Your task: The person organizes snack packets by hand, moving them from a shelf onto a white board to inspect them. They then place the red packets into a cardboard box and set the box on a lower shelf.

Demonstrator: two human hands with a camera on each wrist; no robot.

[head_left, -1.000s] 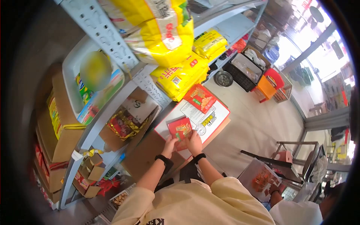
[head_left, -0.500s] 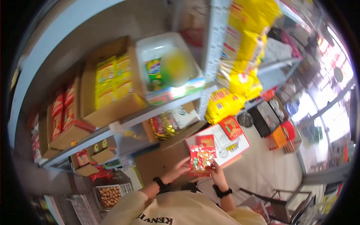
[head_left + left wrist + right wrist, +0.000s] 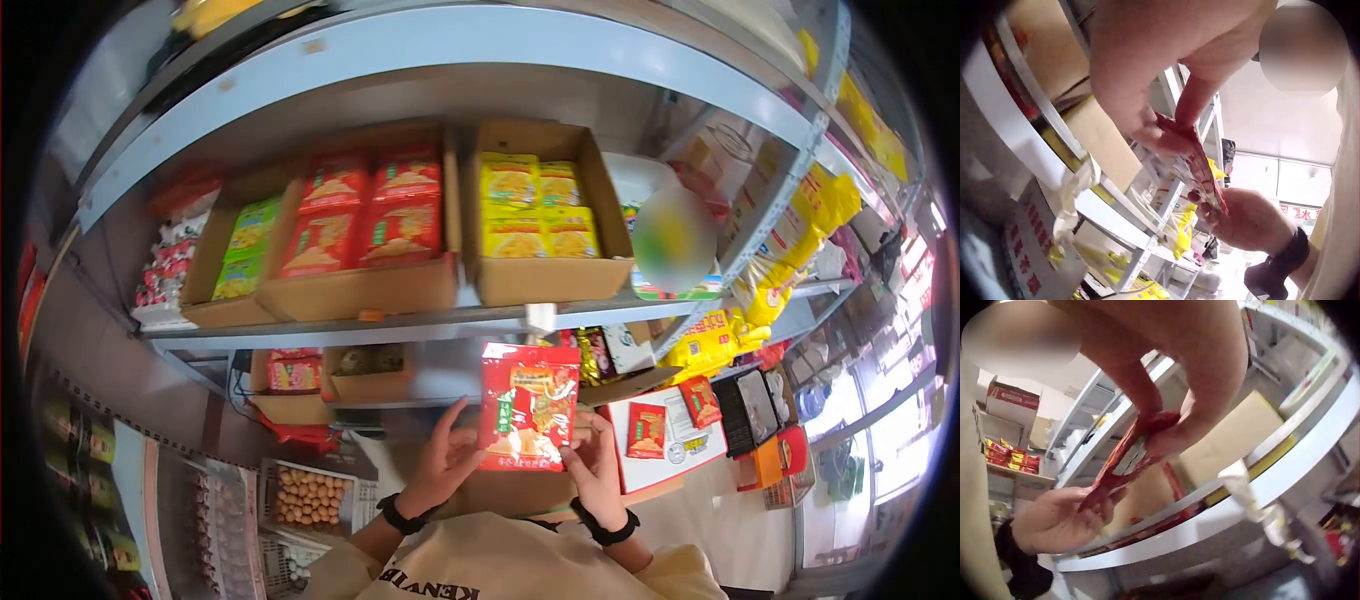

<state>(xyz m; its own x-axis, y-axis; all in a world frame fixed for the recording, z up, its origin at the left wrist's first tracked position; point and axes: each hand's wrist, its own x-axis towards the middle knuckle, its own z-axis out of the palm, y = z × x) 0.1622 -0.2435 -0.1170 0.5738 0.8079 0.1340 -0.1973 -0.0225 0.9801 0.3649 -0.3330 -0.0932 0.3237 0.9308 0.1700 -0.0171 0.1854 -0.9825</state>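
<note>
A red food packet point(image 3: 530, 405) with a picture and print on its front is held upright in front of the shelf. My left hand point(image 3: 447, 465) pinches its left edge, and my right hand point(image 3: 595, 472) grips the lower right edge between thumb and fingers. The left wrist view shows the packet point(image 3: 1200, 165) nearly edge-on, spanning both hands. From the right wrist it looks like a thin red strip point(image 3: 1124, 456). Two similar red packets, a nearer one point(image 3: 647, 431) and a farther one point(image 3: 700, 402), lie on a white box point(image 3: 628, 472) to the right.
On the shelf stand a carton point(image 3: 375, 288) of red packets, a carton point(image 3: 550, 282) of yellow packets and one with green packets point(image 3: 240, 278). Lower left is a crate of eggs point(image 3: 310, 497). Yellow sacks point(image 3: 705, 345) stand beyond the shelf post point(image 3: 770, 205).
The head view has swung left and up to the shelf cartons. Both hands have lifted the red packet from over the white box, leaving another red packet visible there.
</note>
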